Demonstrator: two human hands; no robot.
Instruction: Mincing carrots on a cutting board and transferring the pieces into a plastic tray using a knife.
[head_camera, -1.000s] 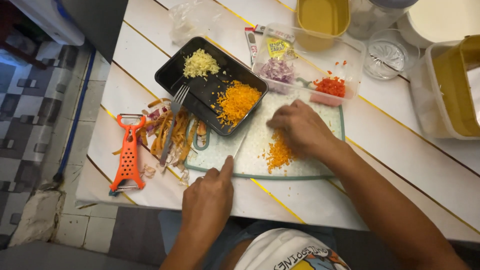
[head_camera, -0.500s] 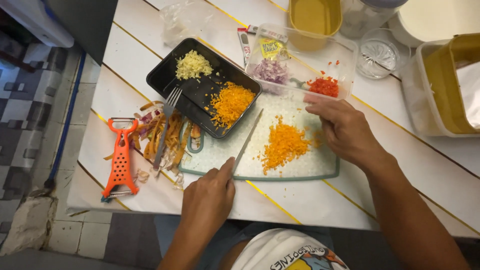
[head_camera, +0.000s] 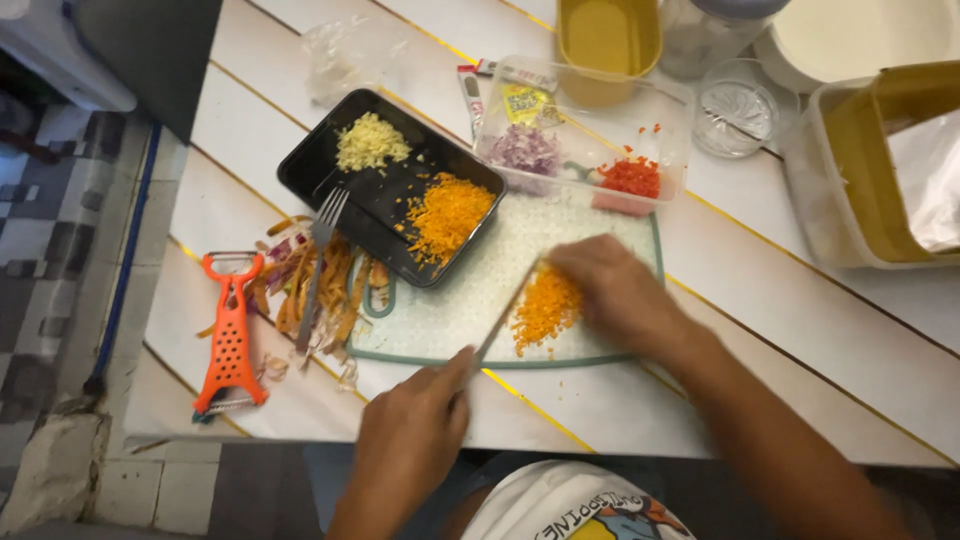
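My left hand (head_camera: 415, 425) grips the handle of a knife (head_camera: 505, 315) whose blade lies flat on the pale cutting board (head_camera: 440, 320), just left of a pile of chopped orange carrot (head_camera: 545, 305). My right hand (head_camera: 615, 295) rests on the board against the right side of that pile, fingers curled over it. Behind the board stands a black tray (head_camera: 390, 190) holding more chopped carrot (head_camera: 447, 212) and a heap of minced yellow bits (head_camera: 370, 143). A fork (head_camera: 318, 262) leans on the tray's near edge.
An orange peeler (head_camera: 230, 335) and vegetable peelings (head_camera: 320, 285) lie left of the board. A clear tub (head_camera: 580, 130) holds chopped purple onion and red pepper. A yellow cup (head_camera: 608, 40), a glass (head_camera: 735, 105) and a big container (head_camera: 880, 160) stand behind.
My right hand has come back from the right onto the carrot pile and pushed it together against the knife blade. The knife has shifted a little toward the pile.
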